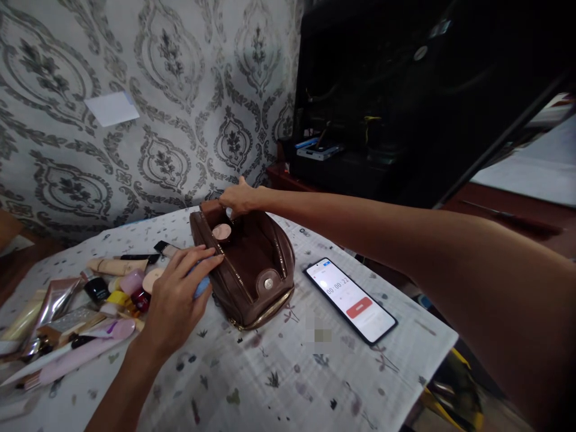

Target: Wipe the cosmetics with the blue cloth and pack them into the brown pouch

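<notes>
A brown cosmetic bag (pixel 227 294) with gold zips lies unzipped on the cloth-covered table. Inside near its left wall is a round pale pink item (pixel 222 232). My right hand (pixel 238 199) reaches across to the bag's far end, fingers closed on its rim; a small whitish bit shows below them. At the bag's left side, my left hand (pixel 177 294) is bent round a smooth blue object (pixel 202 287), mostly hidden by the fingers. Its fingertips touch the bag's edge. A dark-capped tube or bottle (pixel 166 248) lies just beyond this hand.
Several cosmetics are heaped on the left, among them a pink tube (pixel 90 354), a beige tube (pixel 117 266) and a black-capped jar (pixel 96 289). A phone (pixel 353 300) showing a running timer lies right of the bag. Behind stands a dark screen (pixel 382 78) beside the patterned wall.
</notes>
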`<action>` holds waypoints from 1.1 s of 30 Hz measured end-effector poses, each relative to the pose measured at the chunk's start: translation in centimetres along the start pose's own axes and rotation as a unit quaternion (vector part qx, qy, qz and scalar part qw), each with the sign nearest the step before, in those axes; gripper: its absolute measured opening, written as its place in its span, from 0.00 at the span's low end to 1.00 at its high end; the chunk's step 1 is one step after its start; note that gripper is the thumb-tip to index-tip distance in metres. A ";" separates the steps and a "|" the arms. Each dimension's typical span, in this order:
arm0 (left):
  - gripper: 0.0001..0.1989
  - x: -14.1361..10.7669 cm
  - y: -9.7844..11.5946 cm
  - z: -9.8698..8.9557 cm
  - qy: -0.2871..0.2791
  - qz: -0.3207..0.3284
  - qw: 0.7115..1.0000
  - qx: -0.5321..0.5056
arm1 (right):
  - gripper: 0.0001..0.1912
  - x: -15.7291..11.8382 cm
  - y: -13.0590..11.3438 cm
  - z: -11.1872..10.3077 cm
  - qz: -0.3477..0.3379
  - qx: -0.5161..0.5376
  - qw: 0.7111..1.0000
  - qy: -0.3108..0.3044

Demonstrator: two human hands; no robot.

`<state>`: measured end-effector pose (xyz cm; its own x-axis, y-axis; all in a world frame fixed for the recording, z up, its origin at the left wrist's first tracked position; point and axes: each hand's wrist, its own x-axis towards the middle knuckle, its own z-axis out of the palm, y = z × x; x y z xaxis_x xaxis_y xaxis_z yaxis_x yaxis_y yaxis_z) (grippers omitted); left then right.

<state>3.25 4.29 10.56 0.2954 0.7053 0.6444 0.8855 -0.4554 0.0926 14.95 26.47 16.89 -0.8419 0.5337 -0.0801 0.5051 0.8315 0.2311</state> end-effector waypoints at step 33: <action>0.17 -0.3 0.2 0.6 0.028 -0.010 0.999 -0.029 | 0.19 -0.4 0.3 0.6 -0.033 -0.031 0.999 -0.022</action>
<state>3.54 4.32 9.95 0.2560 0.6840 0.6830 0.8680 -0.4736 0.1490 15.52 26.63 16.38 -0.8635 0.4848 -0.1392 0.4346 0.8552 0.2824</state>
